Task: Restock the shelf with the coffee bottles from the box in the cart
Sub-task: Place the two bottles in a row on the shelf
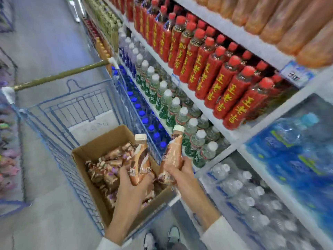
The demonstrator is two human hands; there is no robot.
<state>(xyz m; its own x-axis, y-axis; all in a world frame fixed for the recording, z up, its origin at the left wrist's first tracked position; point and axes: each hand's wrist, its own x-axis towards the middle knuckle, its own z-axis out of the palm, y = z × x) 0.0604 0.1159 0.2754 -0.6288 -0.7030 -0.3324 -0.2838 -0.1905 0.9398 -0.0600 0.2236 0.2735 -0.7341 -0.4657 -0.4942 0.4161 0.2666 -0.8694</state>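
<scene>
Over the near end of the box, fingers first: left-hand fingers (126, 175) curled tight round the lower half of a brown-and-cream swirl plastic coffee bottle (141, 156), cream cap up, tilted a touch left. That left hand (133, 180) sits just above the load in the box. Right-hand fingers (171, 168) wrapped round the base of a tan-labelled plastic coffee bottle (173, 150), cream cap up & away, leaning twd the shelving. So the right hand (178, 170) is just right of the left; the two bottles are near each other, not touching. Both arms in white sleeves (221, 233), coming in from the near edge.

Under the hands: open brown cardboard box (100, 141), packed w/ more coffee bottles in a heap (108, 170), blurred. Box sits in the near part of a blue wire cart (59, 112), olive-green handle bar (59, 75) at the far end.

Right of the cart: white metal shelving (207, 107). Beside the right-hand bottle, clear bottles w/ white caps & green labels (162, 98); blue-capped bottles (142, 112) one tier below, next to the cart. One tier up, red-wrapped bottles w/ yellow characters (234, 91). Top tier, orange bottles (288, 20), blurred. Lower right, clear water bottles (243, 192) and blue shrink-wrapped water packs (297, 150). Near edge: white-and-dark shoes (173, 233) on grey floor (45, 222).
</scene>
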